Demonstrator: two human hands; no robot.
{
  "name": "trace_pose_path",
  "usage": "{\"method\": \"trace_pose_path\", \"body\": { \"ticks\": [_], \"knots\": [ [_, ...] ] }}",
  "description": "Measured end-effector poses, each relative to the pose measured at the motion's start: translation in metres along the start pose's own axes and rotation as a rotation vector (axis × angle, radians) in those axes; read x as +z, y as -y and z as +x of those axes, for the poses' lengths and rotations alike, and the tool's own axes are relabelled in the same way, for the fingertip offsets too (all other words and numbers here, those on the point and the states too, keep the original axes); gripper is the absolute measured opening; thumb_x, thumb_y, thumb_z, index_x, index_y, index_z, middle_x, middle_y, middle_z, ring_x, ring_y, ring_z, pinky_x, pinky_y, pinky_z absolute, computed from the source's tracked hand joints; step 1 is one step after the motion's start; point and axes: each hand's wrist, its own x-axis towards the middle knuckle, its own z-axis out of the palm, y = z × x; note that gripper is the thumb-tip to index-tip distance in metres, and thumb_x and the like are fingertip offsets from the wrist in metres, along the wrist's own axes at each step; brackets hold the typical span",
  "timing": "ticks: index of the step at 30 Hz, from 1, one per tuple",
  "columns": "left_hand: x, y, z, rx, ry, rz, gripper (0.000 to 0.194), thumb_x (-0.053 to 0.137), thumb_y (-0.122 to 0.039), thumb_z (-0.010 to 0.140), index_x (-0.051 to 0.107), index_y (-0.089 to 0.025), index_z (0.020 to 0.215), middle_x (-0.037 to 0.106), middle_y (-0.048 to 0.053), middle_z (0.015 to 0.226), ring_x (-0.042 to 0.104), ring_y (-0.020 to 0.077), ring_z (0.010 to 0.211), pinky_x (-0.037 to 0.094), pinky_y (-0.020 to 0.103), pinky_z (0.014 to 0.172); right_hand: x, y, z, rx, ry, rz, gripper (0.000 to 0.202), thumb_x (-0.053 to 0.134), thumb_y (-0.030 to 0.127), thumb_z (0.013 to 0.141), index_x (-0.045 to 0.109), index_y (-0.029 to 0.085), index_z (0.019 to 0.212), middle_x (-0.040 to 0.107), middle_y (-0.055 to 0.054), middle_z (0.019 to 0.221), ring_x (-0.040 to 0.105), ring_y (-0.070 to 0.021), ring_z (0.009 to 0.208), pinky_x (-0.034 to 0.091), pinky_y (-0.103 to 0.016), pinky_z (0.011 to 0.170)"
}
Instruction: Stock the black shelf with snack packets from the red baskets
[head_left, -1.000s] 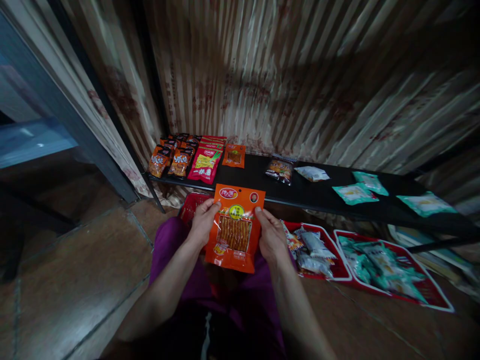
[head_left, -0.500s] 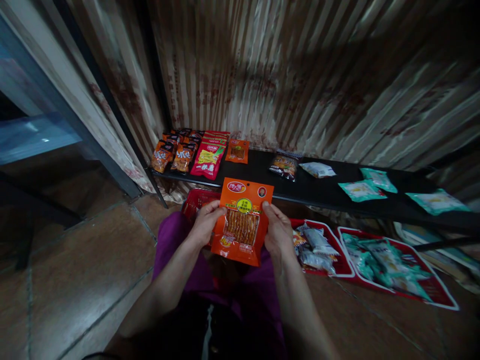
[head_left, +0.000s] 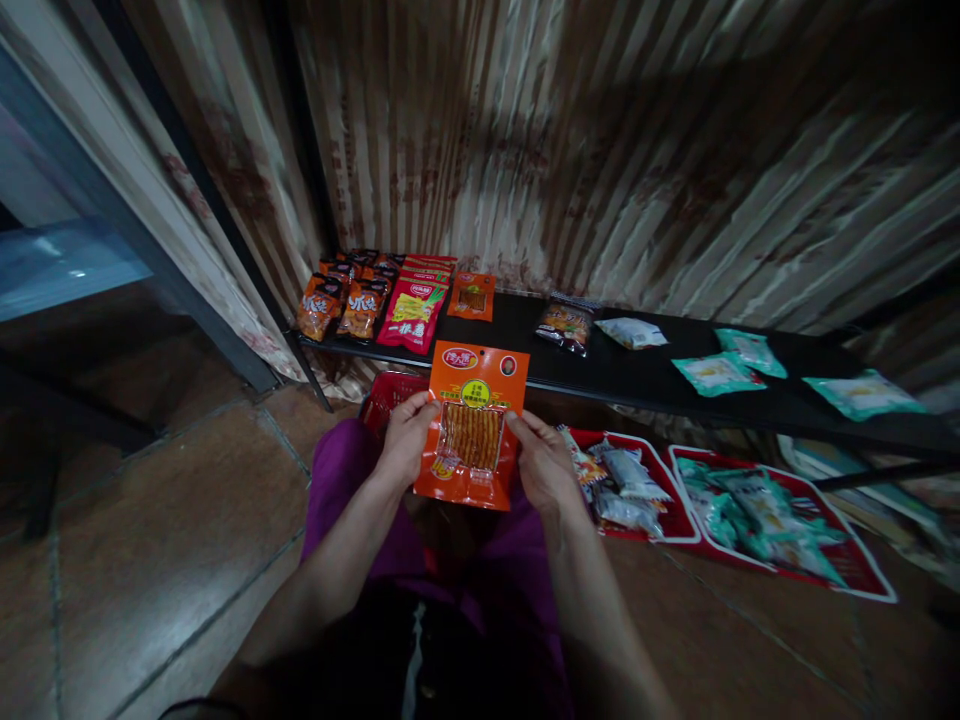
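Note:
An orange snack packet (head_left: 471,435) with a clear window showing brown strips is held upright over my lap. My left hand (head_left: 406,437) pinches its left edge, thumb on the front. On the opposite edge, my right hand (head_left: 541,458) grips it the same way. Beyond it, a similar orange packet (head_left: 472,297) lies on the black shelf (head_left: 510,325). To that packet's left are overlapping red snack packets (head_left: 411,308) and several dark-and-orange snack bags (head_left: 363,308).
Farther right on the shelf lie a dark snack bag (head_left: 565,325), a white packet (head_left: 632,333) and several green packets (head_left: 718,374). Below stand red baskets, one with mixed packets (head_left: 628,472), another with green packets (head_left: 772,505). A third red basket (head_left: 390,392) is partly hidden behind my left hand.
Both hands have shifted slightly left and up with the orange packet, which now sits a little straighter. The view has moved slightly; the packets on the shelf stay in place.

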Motion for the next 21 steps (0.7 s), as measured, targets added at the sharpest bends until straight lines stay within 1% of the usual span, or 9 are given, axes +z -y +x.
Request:
{"method": "trace_pose_path", "body": {
  "ticks": [5, 9, 12, 16, 18, 21],
  "knots": [
    [-0.002, 0.002, 0.001, -0.002, -0.001, -0.024, 0.017, 0.067, -0.026, 0.06, 0.062, -0.017, 0.074, 0.063, -0.002, 0.063, 0.055, 0.0105, 0.054, 0.043, 0.023, 0.058, 0.003, -0.003, 0.002, -0.002, -0.08, 0.044, 0.025, 0.079, 0.035, 0.055, 0.07, 0.02, 0.073, 0.072, 0.002, 0.071, 0.065, -0.0145, 0.065, 0.051, -0.025, 0.063],
    [-0.003, 0.001, -0.001, -0.006, 0.018, -0.023, 0.017, 0.067, -0.027, 0.061, 0.063, -0.017, 0.075, 0.062, -0.003, 0.061, 0.054, 0.0101, 0.054, 0.043, 0.023, 0.059, 0.005, 0.0, 0.001, -0.007, -0.097, 0.082, 0.025, 0.079, 0.035, 0.055, 0.07, 0.021, 0.073, 0.072, 0.002, 0.071, 0.066, -0.0141, 0.062, 0.051, -0.024, 0.06],
    [-0.003, 0.0, -0.004, -0.052, 0.06, 0.005, 0.018, 0.068, -0.026, 0.061, 0.064, -0.016, 0.076, 0.064, -0.002, 0.065, 0.056, 0.0107, 0.056, 0.044, 0.023, 0.06, 0.007, 0.006, 0.001, -0.029, -0.119, 0.109, 0.023, 0.08, 0.032, 0.054, 0.07, 0.021, 0.072, 0.073, 0.002, 0.072, 0.066, -0.014, 0.061, 0.052, -0.024, 0.058],
    [-0.004, -0.001, -0.01, -0.114, 0.158, 0.02, 0.022, 0.069, -0.027, 0.061, 0.066, -0.017, 0.08, 0.067, -0.001, 0.069, 0.059, 0.0129, 0.06, 0.045, 0.026, 0.064, 0.008, 0.013, 0.006, -0.029, -0.164, 0.143, 0.023, 0.081, 0.029, 0.051, 0.069, 0.02, 0.068, 0.072, 0.002, 0.069, 0.065, -0.0132, 0.059, 0.052, -0.023, 0.057],
    [-0.005, -0.002, -0.012, -0.118, 0.203, 0.036, 0.022, 0.069, -0.027, 0.061, 0.067, -0.016, 0.081, 0.067, -0.001, 0.069, 0.06, 0.0139, 0.061, 0.045, 0.026, 0.064, 0.008, 0.015, 0.009, -0.031, -0.16, 0.147, 0.023, 0.081, 0.029, 0.051, 0.069, 0.02, 0.069, 0.072, 0.002, 0.069, 0.066, -0.0137, 0.059, 0.052, -0.024, 0.057],
    [-0.007, -0.002, -0.013, -0.097, 0.229, 0.063, 0.023, 0.07, -0.027, 0.061, 0.067, -0.015, 0.08, 0.068, 0.001, 0.071, 0.061, 0.0148, 0.065, 0.045, 0.026, 0.067, 0.008, 0.018, 0.014, -0.036, -0.15, 0.15, 0.023, 0.08, 0.028, 0.052, 0.069, 0.019, 0.071, 0.073, 0.001, 0.072, 0.066, -0.0144, 0.059, 0.053, -0.025, 0.056]
  ]
}}
